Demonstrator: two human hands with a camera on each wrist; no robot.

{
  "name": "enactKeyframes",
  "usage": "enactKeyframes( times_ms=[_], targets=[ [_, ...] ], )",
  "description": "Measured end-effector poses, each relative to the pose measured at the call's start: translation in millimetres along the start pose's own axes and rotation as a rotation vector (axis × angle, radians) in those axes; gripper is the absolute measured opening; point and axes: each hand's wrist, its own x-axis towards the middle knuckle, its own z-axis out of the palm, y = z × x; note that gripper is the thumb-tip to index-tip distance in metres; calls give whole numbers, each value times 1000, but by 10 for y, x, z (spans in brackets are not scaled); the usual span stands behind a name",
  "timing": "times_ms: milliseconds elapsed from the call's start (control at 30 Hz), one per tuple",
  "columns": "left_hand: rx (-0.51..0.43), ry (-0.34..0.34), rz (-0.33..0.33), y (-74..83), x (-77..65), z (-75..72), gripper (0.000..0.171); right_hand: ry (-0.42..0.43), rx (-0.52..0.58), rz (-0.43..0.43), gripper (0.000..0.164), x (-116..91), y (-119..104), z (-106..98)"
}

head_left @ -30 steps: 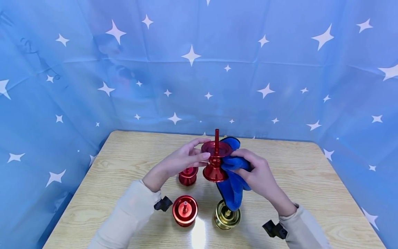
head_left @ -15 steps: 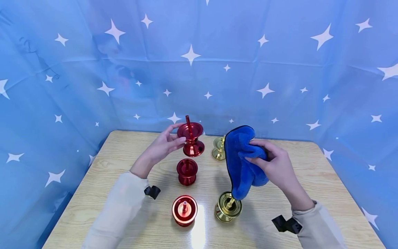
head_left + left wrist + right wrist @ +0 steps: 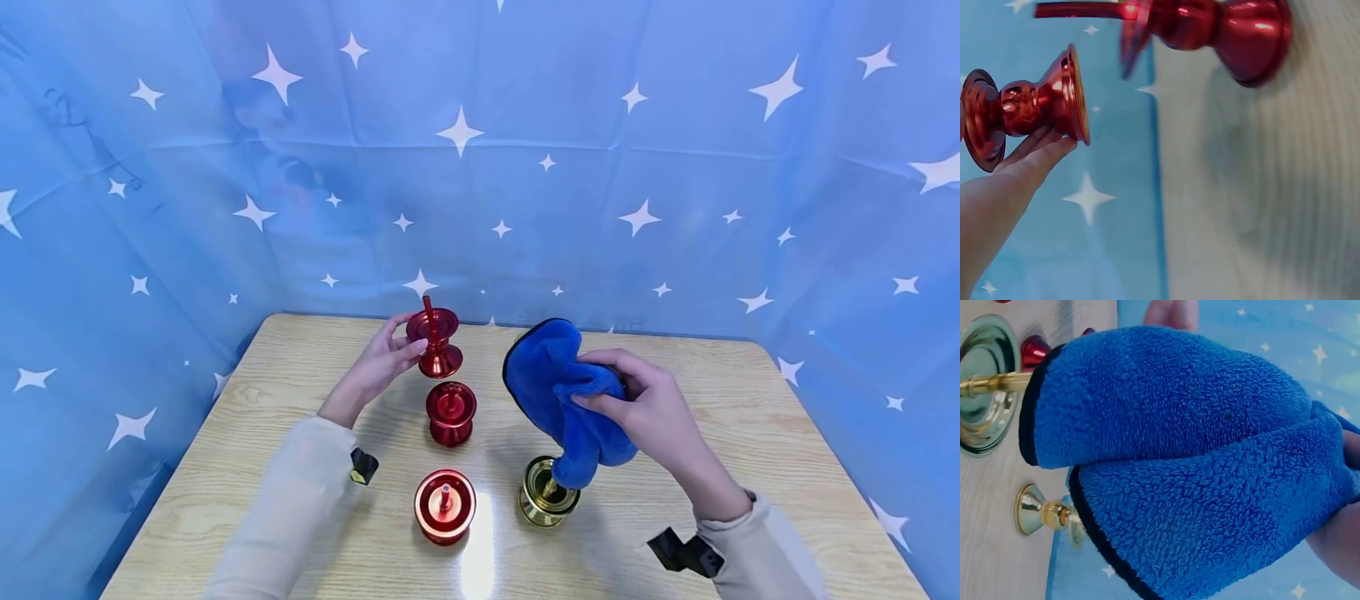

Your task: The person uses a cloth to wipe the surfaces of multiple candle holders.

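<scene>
My left hand point(image 3: 378, 362) holds a red metal candle holder point(image 3: 441, 360), its spike leaning slightly left, over the back left of the table. In the left wrist view, fingers support this red candle holder point(image 3: 1022, 109) from below; whether its base meets the tabletop I cannot tell. My right hand point(image 3: 648, 408) pinches a bunched blue plush cloth point(image 3: 558, 383) with a black edge. The cloth hangs over the back of a gold candle holder point(image 3: 542, 504) at the front. Another gold candle holder point(image 3: 1044, 512) shows in the right wrist view; the cloth hides it from the head camera.
Two more red candle holders stand upright in the middle, one farther back point(image 3: 451, 417) and one nearer point(image 3: 445, 508). The wooden table point(image 3: 720, 392) ends at a blue curtain point(image 3: 465, 192) with white stars.
My left hand has carried the red candle holder left, away from the cloth, and lately lower. My right hand moved right with the cloth, then slightly back left, covering the rear gold candle holder.
</scene>
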Motion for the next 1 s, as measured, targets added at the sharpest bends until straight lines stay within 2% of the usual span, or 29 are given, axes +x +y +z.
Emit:
enactKeyframes(
  times_ms=[233, 467, 733, 1000],
  targets=[
    [5, 40, 4, -239, 87, -107, 59, 31, 14, 40, 35, 27, -81, -33],
    [48, 55, -47, -447, 174, -178, 62, 116, 28, 96, 36, 94, -79, -141],
    [94, 48, -95, -627, 239, -173, 63, 208, -50, 216, 42, 132, 165, -367],
    [102, -9, -103, -697, 296, -114, 63, 259, -47, 269, 40, 71, 406, -535]
  ],
)
